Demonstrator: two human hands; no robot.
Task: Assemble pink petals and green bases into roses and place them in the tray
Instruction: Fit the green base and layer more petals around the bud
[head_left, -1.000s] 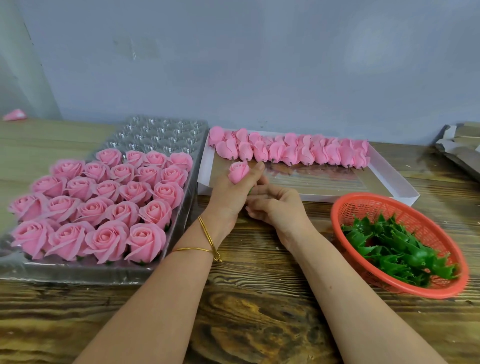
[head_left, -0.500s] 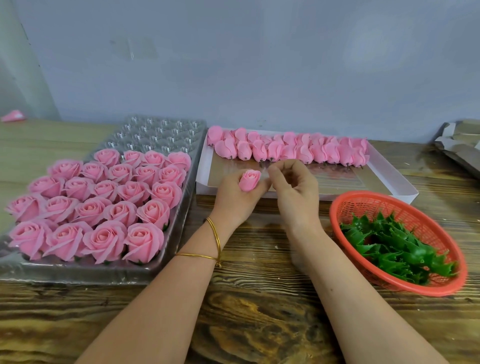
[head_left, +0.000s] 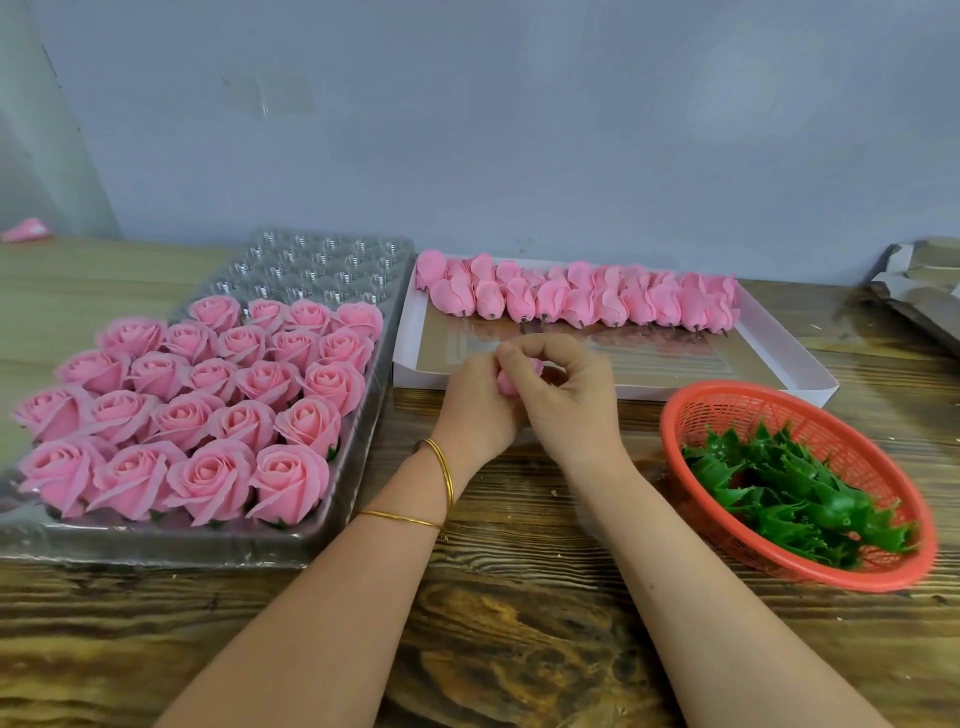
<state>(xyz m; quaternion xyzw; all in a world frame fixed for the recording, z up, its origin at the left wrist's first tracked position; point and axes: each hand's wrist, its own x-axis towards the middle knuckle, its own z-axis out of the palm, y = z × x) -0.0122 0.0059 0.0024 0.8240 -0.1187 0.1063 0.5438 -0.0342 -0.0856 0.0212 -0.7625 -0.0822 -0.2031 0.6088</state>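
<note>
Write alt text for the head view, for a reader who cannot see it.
The left hand and right hand hold a pink bud over a table. Left: clear tray of finished roses; behind: white box of buds; right: red basket of green bases.

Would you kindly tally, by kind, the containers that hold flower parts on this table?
Clear plastic tray: 1
White box: 1
Red basket: 1
Total: 3
</note>
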